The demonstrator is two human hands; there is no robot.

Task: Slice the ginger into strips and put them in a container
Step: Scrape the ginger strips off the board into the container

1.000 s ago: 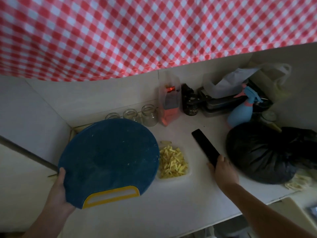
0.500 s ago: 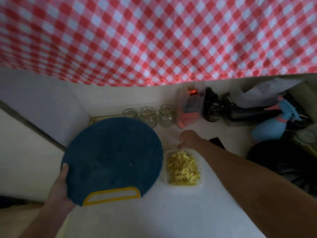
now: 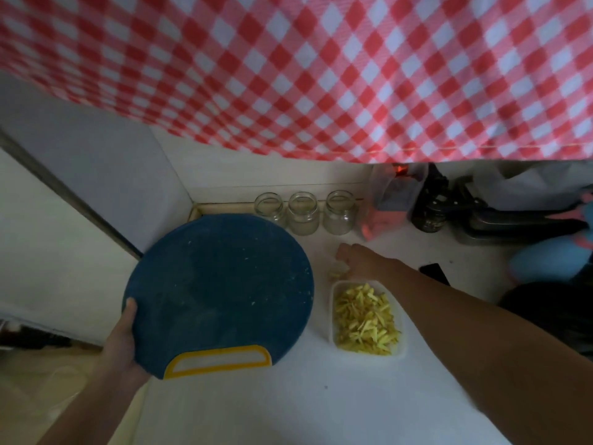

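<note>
A clear plastic container (image 3: 401, 348) on the white counter holds a heap of yellow ginger strips (image 3: 365, 319). My left hand (image 3: 123, 343) grips the lower left rim of a round dark blue cutting board (image 3: 221, 290) with a yellow handle slot, held tilted beside the container. My right hand (image 3: 356, 261) reaches past the container's far edge, fingers curled over a few loose ginger pieces (image 3: 335, 273) on the counter. Whether the fingers pinch them is hidden.
Three empty glass jars (image 3: 303, 213) line the back wall. A plastic bag with red contents (image 3: 385, 207), a dark bottle (image 3: 428, 203), a black phone (image 3: 434, 273), a blue spray bottle (image 3: 542, 261) and a black bag (image 3: 545, 313) crowd the right. A red checked cloth (image 3: 321, 75) hangs above.
My right hand left the phone at the right and moved to the loose ginger behind the container. The board stays in my left hand. The view came closer.
</note>
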